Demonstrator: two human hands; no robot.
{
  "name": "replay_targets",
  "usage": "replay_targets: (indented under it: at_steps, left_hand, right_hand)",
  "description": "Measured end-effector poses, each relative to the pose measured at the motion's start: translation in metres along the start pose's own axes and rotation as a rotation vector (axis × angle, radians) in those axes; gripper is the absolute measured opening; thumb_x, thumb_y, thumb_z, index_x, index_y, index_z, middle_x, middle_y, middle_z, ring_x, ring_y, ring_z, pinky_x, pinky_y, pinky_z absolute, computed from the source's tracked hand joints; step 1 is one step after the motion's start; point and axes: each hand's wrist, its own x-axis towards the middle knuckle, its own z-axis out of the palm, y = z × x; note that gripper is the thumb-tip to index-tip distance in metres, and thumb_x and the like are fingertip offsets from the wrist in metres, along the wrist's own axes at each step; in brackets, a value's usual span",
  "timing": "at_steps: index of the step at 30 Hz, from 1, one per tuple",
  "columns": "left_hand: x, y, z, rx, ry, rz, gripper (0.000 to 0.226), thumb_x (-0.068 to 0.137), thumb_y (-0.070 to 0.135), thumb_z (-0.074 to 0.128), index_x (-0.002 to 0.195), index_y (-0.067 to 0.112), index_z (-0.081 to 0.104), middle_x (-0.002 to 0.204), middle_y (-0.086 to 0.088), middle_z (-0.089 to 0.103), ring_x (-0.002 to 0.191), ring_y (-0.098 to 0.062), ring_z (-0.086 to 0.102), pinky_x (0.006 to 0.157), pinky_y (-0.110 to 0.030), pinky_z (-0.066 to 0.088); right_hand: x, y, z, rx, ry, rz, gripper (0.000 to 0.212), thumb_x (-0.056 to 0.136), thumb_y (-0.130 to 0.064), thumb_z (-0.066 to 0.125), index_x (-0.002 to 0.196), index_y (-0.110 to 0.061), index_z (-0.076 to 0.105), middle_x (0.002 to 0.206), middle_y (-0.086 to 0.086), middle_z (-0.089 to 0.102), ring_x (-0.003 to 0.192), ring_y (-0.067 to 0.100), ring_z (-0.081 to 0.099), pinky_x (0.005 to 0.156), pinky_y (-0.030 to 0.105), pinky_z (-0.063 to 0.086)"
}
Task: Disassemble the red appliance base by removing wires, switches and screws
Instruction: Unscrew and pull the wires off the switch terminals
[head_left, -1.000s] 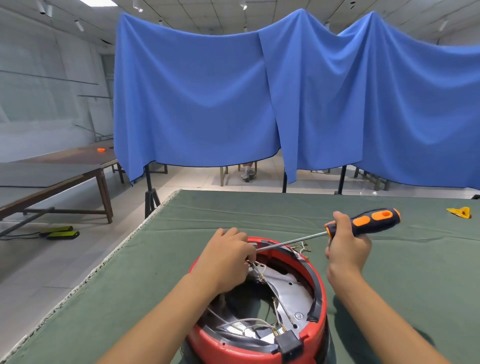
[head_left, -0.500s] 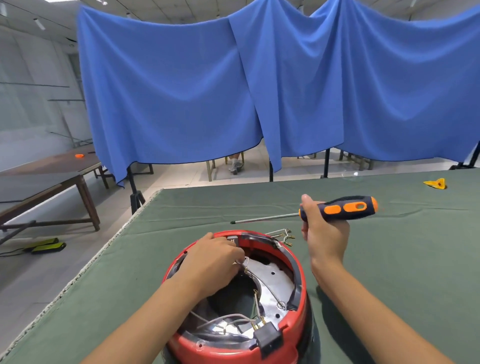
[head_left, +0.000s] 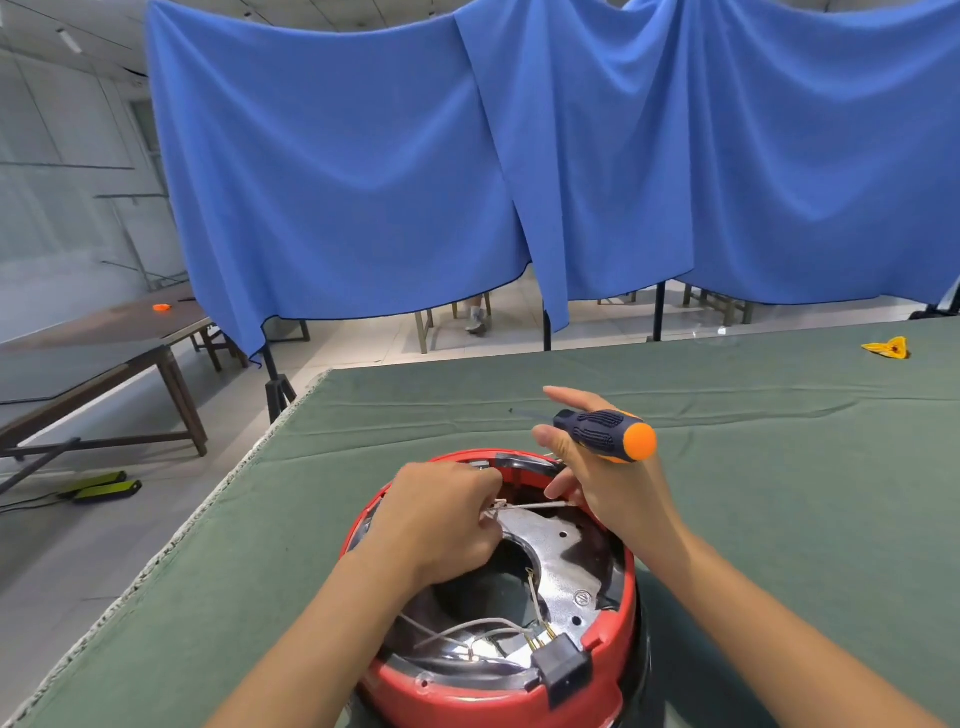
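Observation:
The red appliance base (head_left: 613, 660) lies upside down on the green table, its metal plate (head_left: 561, 551) and grey wires (head_left: 467, 626) exposed. A black switch block (head_left: 561, 667) sits at its near rim. My left hand (head_left: 441, 519) pinches one end of a pale wire (head_left: 535, 504) at the far rim. My right hand (head_left: 602, 478) holds the black and orange screwdriver (head_left: 608, 434) against the palm, and its lower fingers pinch the wire's other end. The wire is stretched between both hands.
The green table (head_left: 779, 519) runs to its left edge beside the floor. A yellow piece (head_left: 888, 347) lies far right. Blue curtains (head_left: 467, 156) hang behind. A wooden table (head_left: 104, 338) stands to the left, with yellow-black items (head_left: 104, 486) on the floor.
My right hand came down from above the table to the base's far rim and took the wire's end, with the screwdriver turned handle toward me. My left hand stayed at the rim.

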Motion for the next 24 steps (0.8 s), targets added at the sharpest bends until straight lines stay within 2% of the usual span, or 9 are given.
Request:
replay_targets:
  at_steps: [4, 5, 7, 9, 11, 14, 16, 19, 24]
  left_hand:
    - [-0.001, 0.002, -0.01, -0.043, 0.312, 0.086, 0.019, 0.065, 0.025, 0.038, 0.049, 0.017, 0.045, 0.057, 0.002, 0.051, 0.056, -0.021, 0.051, 0.046, -0.021, 0.026]
    - [-0.002, 0.002, -0.011, -0.051, 0.342, 0.086, 0.018, 0.065, 0.023, 0.039, 0.048, 0.017, 0.044, 0.057, 0.001, 0.05, 0.056, -0.021, 0.05, 0.046, -0.021, 0.026]
    - [-0.003, 0.003, -0.008, -0.05, 0.222, 0.016, 0.016, 0.07, 0.023, 0.044, 0.055, 0.02, 0.041, 0.064, 0.001, 0.055, 0.064, -0.023, 0.055, 0.05, -0.024, 0.032]
    - [-0.003, 0.0, 0.0, -0.03, 0.007, -0.101, 0.015, 0.078, 0.026, 0.046, 0.064, 0.02, 0.043, 0.079, 0.0, 0.062, 0.078, -0.025, 0.057, 0.059, -0.03, 0.036]
    - [-0.004, -0.002, 0.003, -0.062, -0.062, -0.13, 0.014, 0.079, 0.026, 0.047, 0.067, 0.021, 0.044, 0.084, -0.001, 0.063, 0.083, -0.025, 0.056, 0.062, -0.03, 0.034]
    - [-0.005, -0.004, -0.008, -0.174, -0.043, -0.122, 0.008, 0.075, 0.022, 0.05, 0.068, 0.023, 0.052, 0.084, 0.003, 0.065, 0.084, -0.021, 0.056, 0.064, -0.028, 0.038]
    - [-0.008, -0.007, -0.017, -0.224, -0.12, -0.111, 0.012, 0.074, 0.026, 0.052, 0.077, 0.026, 0.064, 0.08, 0.01, 0.063, 0.082, -0.014, 0.055, 0.064, -0.025, 0.039]
    - [-0.01, -0.004, -0.025, -0.177, -0.246, -0.071, 0.018, 0.073, 0.039, 0.057, 0.084, 0.033, 0.069, 0.067, 0.016, 0.056, 0.072, -0.008, 0.05, 0.058, -0.02, 0.033]
    - [-0.011, 0.015, -0.022, -0.103, -0.394, -0.007, 0.02, 0.073, 0.041, 0.066, 0.086, 0.029, 0.073, 0.073, 0.011, 0.066, 0.07, -0.011, 0.053, 0.061, -0.024, 0.037]
  right_hand:
    - [0.001, 0.0, 0.0, 0.017, 0.013, 0.014, 0.031, 0.083, -0.024, 0.074, 0.112, -0.033, 0.065, 0.082, 0.005, 0.073, 0.047, 0.024, 0.066, 0.039, 0.023, 0.042]
    - [0.001, 0.001, 0.0, 0.008, 0.003, 0.022, 0.03, 0.083, -0.025, 0.074, 0.112, -0.03, 0.066, 0.081, 0.006, 0.073, 0.046, 0.023, 0.065, 0.039, 0.023, 0.043]
    - [0.002, 0.001, 0.0, -0.027, -0.019, 0.03, 0.025, 0.083, -0.024, 0.074, 0.108, -0.023, 0.067, 0.079, 0.007, 0.073, 0.045, 0.022, 0.063, 0.04, 0.022, 0.043]
    - [0.002, 0.001, 0.0, -0.05, -0.029, 0.033, 0.02, 0.083, -0.024, 0.075, 0.102, -0.021, 0.068, 0.077, 0.006, 0.072, 0.044, 0.021, 0.061, 0.042, 0.021, 0.042]
    - [0.002, 0.002, 0.001, -0.069, -0.034, 0.029, 0.017, 0.082, -0.024, 0.075, 0.098, -0.022, 0.068, 0.077, 0.006, 0.071, 0.044, 0.02, 0.061, 0.043, 0.02, 0.042]
    - [0.002, 0.003, 0.0, -0.081, -0.038, 0.032, 0.015, 0.082, -0.023, 0.075, 0.096, -0.023, 0.068, 0.078, 0.009, 0.071, 0.044, 0.019, 0.06, 0.043, 0.021, 0.042]
    - [0.003, 0.002, 0.0, -0.077, -0.042, 0.036, 0.015, 0.082, -0.023, 0.075, 0.095, -0.023, 0.069, 0.078, 0.01, 0.071, 0.044, 0.019, 0.06, 0.041, 0.021, 0.042]
    - [0.003, 0.002, 0.0, -0.066, -0.037, 0.047, 0.013, 0.082, -0.021, 0.076, 0.093, -0.023, 0.069, 0.076, 0.011, 0.07, 0.043, 0.017, 0.058, 0.036, 0.022, 0.042]
    - [0.001, -0.002, 0.001, -0.064, -0.044, 0.06, 0.01, 0.082, -0.018, 0.075, 0.09, -0.022, 0.069, 0.075, 0.015, 0.068, 0.042, 0.015, 0.056, 0.037, 0.02, 0.043]
